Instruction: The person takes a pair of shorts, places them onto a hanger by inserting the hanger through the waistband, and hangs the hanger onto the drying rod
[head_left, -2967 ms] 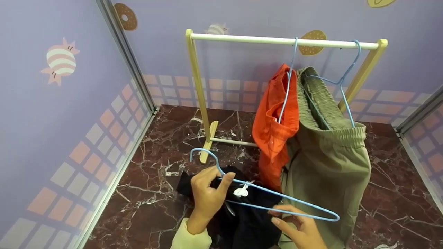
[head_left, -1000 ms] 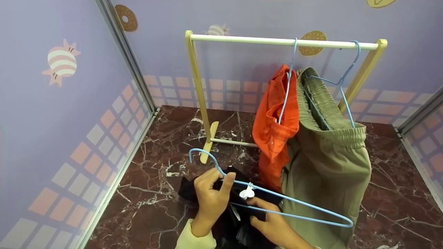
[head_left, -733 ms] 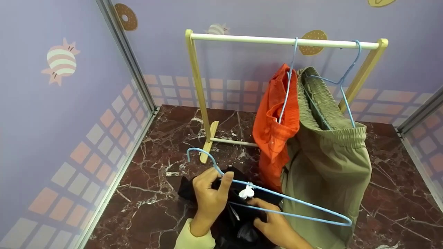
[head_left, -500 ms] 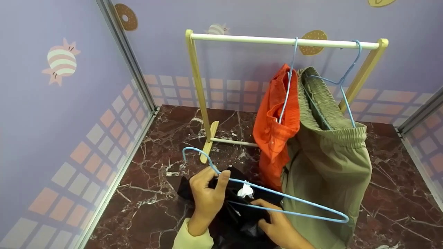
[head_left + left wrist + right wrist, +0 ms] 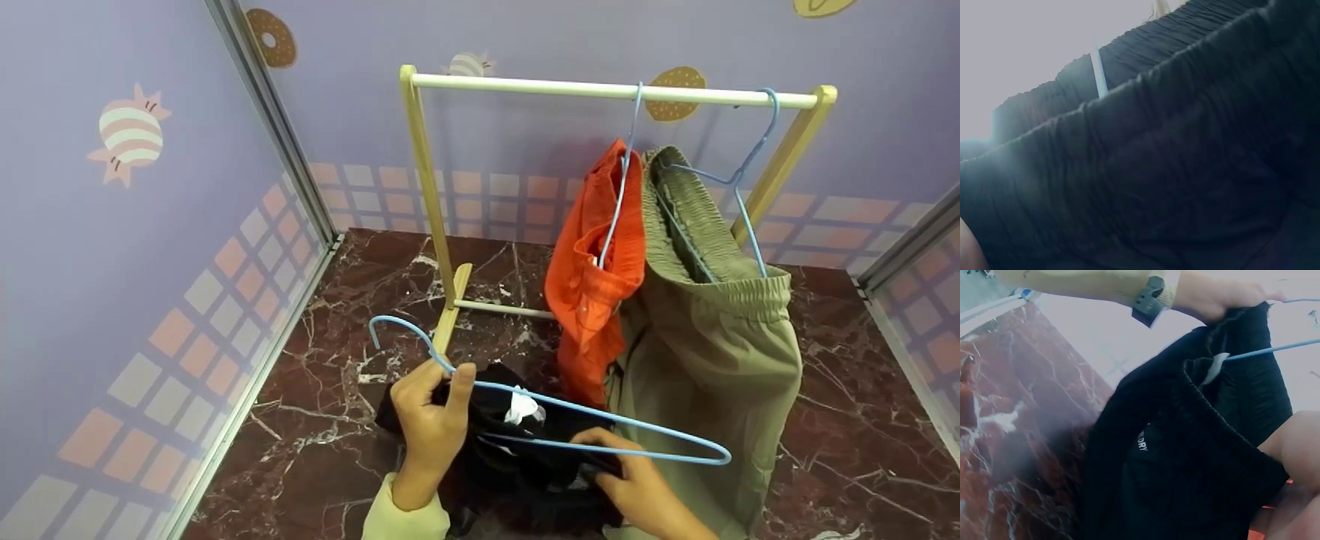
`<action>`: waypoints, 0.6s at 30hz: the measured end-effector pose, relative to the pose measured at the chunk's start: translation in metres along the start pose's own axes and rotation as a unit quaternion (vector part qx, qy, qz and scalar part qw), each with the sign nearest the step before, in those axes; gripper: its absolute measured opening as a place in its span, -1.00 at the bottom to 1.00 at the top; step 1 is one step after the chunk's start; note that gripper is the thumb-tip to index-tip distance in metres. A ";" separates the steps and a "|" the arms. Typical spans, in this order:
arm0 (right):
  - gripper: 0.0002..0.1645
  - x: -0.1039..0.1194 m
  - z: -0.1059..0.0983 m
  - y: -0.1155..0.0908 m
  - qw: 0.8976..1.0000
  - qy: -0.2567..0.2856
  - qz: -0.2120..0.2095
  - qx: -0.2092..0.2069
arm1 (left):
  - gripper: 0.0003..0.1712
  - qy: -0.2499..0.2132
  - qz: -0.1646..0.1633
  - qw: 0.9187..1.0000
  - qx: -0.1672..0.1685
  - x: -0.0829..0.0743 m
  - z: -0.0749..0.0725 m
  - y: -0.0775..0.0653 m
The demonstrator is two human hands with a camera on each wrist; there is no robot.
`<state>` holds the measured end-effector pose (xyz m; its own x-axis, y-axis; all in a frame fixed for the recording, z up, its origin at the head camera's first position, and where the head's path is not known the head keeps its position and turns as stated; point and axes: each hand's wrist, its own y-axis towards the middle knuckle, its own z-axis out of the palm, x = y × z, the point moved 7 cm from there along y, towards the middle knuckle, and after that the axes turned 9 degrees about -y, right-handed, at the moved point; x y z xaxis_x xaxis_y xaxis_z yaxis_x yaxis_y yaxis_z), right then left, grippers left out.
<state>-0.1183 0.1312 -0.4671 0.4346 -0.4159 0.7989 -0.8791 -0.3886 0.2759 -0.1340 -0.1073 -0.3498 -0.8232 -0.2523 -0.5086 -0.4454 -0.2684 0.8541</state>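
Note:
My left hand (image 5: 431,420) grips a light-blue clothes hanger (image 5: 600,413) just below its hook, thumb up, together with the waistband of black elastic-waist pants (image 5: 525,480). The right hand (image 5: 637,487) pinches the opposite side of that waistband, below the hanger's right end. Part of the hanger lies inside the waist opening, while its right end sticks out past the black cloth. A white tag (image 5: 523,409) shows inside the waistband. In the left wrist view, gathered waistband cloth (image 5: 1157,140) fills most of the picture. White lettering (image 5: 1143,440) marks the pants in the right wrist view.
A wooden rack with a white rail (image 5: 525,85) stands behind. Orange pants (image 5: 592,300) and khaki pants (image 5: 720,375) hang from it on blue hangers, close to my right hand. Patterned walls (image 5: 135,262) enclose the dark red marbled floor (image 5: 300,450).
The right hand, free under the hanger at first, took hold of the black waistband and has since drawn it rightward. My left hand and the hanger have shifted left.

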 end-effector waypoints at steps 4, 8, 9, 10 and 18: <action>-0.45 -0.001 -0.015 0.001 0.999 0.035 0.017 -0.001 | -0.39 0.001 -0.001 1.000 -0.002 0.000 -0.002 0.001; -0.46 -0.001 -0.031 -0.001 0.998 0.025 0.053 -0.012 | -0.40 0.002 -0.008 1.000 -0.001 0.001 -0.003 0.002; -0.48 -0.001 -0.034 -0.001 0.998 0.026 0.055 -0.014 | -0.41 0.001 -0.008 1.000 0.000 0.001 -0.003 0.002; -0.50 0.000 -0.038 -0.001 0.998 0.026 0.050 -0.017 | -0.41 0.000 -0.008 1.000 0.001 0.000 -0.003 0.002; -0.74 0.010 -0.067 -0.003 0.998 0.032 0.030 -0.044 | -0.40 -0.005 0.002 1.000 0.001 0.001 -0.003 0.001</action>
<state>-0.1243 0.1838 -0.4244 0.3692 -0.3827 0.8469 -0.9185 -0.2894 0.2696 -0.1345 -0.1111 -0.3501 -0.8283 -0.2436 -0.5047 -0.4436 -0.2652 0.8561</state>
